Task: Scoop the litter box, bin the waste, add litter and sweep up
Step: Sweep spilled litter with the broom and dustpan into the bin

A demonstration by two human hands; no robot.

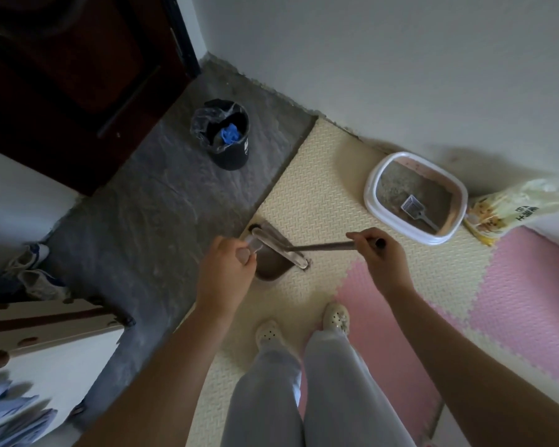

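Note:
I stand on the foam mat. My left hand (pixel 229 269) grips the upright handle of a brown dustpan (pixel 270 269) that rests on the cream mat at the edge of the grey floor. My right hand (pixel 380 256) grips the top of a broom handle (pixel 323 246); the broom head (pixel 279 246) lies across the dustpan's mouth. To the right, against the wall, sits the white litter box (pixel 373 201) holding grey litter and a grey slotted scoop (pixel 415 209). A yellow litter bag (pixel 510 204) leans beside it. A black lined bin (pixel 221 133) stands on the grey floor.
A dark wooden door (pixel 71 75) fills the upper left corner. Shoes (pixel 34 272) lie on the grey floor at the left, above a white cabinet (pixel 46 343). Pink mat tiles (pixel 497 295) lie to the right. My feet in white clogs (pixel 304 321) stand behind the dustpan.

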